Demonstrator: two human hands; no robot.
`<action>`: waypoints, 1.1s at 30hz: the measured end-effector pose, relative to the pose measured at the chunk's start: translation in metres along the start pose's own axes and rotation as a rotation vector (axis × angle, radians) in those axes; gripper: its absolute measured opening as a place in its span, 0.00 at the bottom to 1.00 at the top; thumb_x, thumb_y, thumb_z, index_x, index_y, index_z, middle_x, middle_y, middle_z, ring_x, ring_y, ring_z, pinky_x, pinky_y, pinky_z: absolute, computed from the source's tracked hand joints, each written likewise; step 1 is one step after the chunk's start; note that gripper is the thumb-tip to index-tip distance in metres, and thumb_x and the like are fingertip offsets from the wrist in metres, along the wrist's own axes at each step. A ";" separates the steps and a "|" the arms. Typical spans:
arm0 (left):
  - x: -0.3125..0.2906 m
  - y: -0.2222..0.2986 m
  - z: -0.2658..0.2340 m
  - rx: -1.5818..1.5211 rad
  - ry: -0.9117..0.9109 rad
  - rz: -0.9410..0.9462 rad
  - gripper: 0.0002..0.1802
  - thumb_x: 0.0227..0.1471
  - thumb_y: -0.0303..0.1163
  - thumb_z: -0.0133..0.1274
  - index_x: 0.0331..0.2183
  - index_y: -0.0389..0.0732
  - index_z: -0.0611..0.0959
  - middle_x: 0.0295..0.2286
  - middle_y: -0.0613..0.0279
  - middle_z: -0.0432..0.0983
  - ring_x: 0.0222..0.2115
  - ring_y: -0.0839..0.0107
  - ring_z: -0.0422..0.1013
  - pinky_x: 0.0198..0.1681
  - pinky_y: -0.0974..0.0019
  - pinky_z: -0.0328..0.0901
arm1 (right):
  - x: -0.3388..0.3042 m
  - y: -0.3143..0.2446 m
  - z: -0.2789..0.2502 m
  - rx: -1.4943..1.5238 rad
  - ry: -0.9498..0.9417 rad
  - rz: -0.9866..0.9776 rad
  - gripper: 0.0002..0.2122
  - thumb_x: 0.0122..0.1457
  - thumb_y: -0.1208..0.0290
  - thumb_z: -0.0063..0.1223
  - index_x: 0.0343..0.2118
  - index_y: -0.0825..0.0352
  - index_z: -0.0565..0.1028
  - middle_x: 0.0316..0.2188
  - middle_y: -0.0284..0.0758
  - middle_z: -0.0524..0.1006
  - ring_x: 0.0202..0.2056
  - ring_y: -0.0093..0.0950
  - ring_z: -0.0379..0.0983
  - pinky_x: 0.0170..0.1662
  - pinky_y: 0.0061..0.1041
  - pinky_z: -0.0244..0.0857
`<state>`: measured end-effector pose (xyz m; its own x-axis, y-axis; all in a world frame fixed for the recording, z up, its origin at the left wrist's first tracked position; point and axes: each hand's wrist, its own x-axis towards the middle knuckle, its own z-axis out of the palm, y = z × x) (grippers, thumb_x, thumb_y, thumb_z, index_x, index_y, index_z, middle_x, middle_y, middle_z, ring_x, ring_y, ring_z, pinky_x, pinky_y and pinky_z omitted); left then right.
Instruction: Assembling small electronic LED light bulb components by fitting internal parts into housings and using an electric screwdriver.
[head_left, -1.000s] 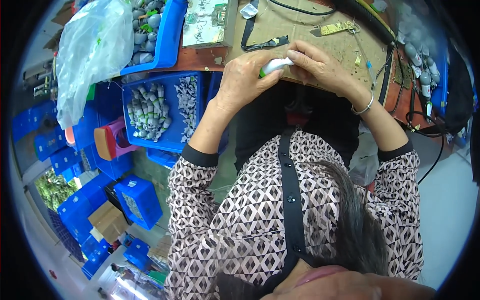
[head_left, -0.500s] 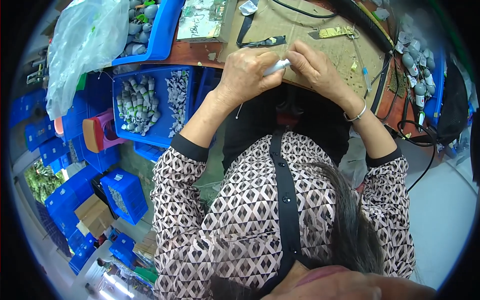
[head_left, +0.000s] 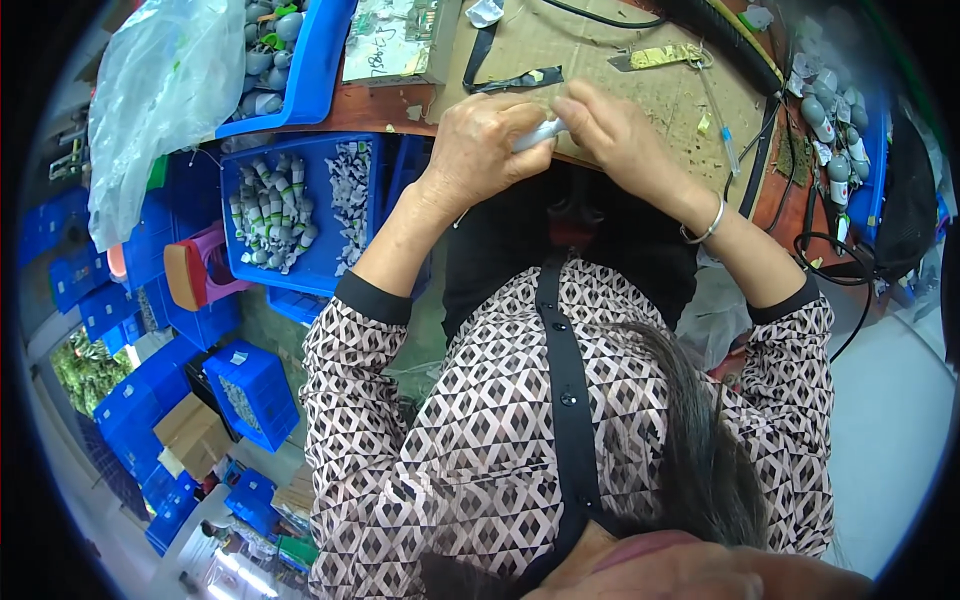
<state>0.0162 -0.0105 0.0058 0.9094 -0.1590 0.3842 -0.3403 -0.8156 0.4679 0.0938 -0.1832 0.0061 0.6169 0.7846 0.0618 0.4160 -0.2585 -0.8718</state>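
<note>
A small white cylindrical piece with a narrower end (head_left: 538, 134) sits in the grip of my left hand (head_left: 482, 145), fingers curled round it. Its narrow tip points toward my right hand (head_left: 622, 138), whose thumb and fingers pinch together at that tip. Both hands are close together above the front edge of the cardboard-covered table (head_left: 600, 50). My fingers hide part of the white piece, so its full shape cannot be seen.
A blue crate (head_left: 300, 150) at left holds several grey-white parts and scraps. Another blue bin (head_left: 325, 60) with grey bulbs stands beyond it beside a plastic bag (head_left: 160, 100). A yellow-wrapped blade (head_left: 655, 58), a blue-tipped pen (head_left: 728, 150) and black cables (head_left: 835, 245) lie right.
The right hand has shifted slightly left toward the left hand and now covers more of the piece's narrow tip. The whole view has moved a little.
</note>
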 end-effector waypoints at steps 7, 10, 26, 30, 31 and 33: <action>0.002 0.008 -0.007 -0.086 -0.089 -0.072 0.10 0.38 0.35 0.54 0.20 0.38 0.76 0.18 0.56 0.71 0.22 0.59 0.70 0.25 0.60 0.66 | -0.002 0.012 -0.009 -0.227 0.036 -0.469 0.09 0.57 0.68 0.47 0.32 0.69 0.66 0.25 0.40 0.69 0.26 0.41 0.67 0.28 0.31 0.61; 0.004 0.018 -0.001 -0.160 0.059 -0.247 0.10 0.41 0.35 0.55 0.22 0.38 0.77 0.20 0.55 0.72 0.23 0.57 0.71 0.27 0.60 0.66 | 0.025 0.017 -0.009 -0.201 0.118 -0.598 0.11 0.58 0.64 0.47 0.34 0.68 0.68 0.25 0.35 0.71 0.25 0.32 0.69 0.29 0.26 0.63; 0.013 0.054 0.022 -0.289 0.305 -0.295 0.40 0.44 0.27 0.56 0.55 0.34 0.55 0.41 0.43 0.67 0.39 0.53 0.69 0.42 0.59 0.64 | 0.012 0.009 0.003 1.357 -0.092 0.129 0.17 0.62 0.65 0.42 0.50 0.70 0.64 0.44 0.36 0.70 0.46 0.27 0.68 0.52 0.26 0.61; 0.015 0.061 0.024 -0.242 0.323 -0.238 0.38 0.44 0.27 0.56 0.55 0.34 0.57 0.43 0.42 0.67 0.42 0.50 0.68 0.43 0.58 0.64 | 0.004 0.012 0.013 1.482 -0.024 0.078 0.17 0.61 0.65 0.44 0.48 0.71 0.65 0.42 0.36 0.71 0.44 0.27 0.68 0.50 0.26 0.62; 0.015 0.062 0.025 -0.244 0.318 -0.236 0.38 0.44 0.27 0.56 0.55 0.34 0.57 0.43 0.42 0.67 0.42 0.50 0.68 0.43 0.58 0.64 | 0.003 0.012 0.016 1.505 0.031 0.060 0.17 0.60 0.65 0.45 0.47 0.71 0.66 0.41 0.36 0.71 0.44 0.27 0.69 0.49 0.27 0.63; 0.016 0.062 0.024 -0.234 0.320 -0.232 0.38 0.44 0.27 0.56 0.54 0.34 0.57 0.42 0.42 0.68 0.41 0.50 0.69 0.42 0.58 0.65 | 0.002 0.010 0.016 1.518 0.049 0.050 0.17 0.60 0.65 0.46 0.47 0.71 0.66 0.41 0.36 0.71 0.43 0.26 0.69 0.49 0.27 0.63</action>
<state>0.0152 -0.0773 0.0220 0.8610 0.2230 0.4571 -0.2141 -0.6562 0.7235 0.0887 -0.1747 -0.0107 0.6429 0.7659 0.0072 -0.6467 0.5479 -0.5306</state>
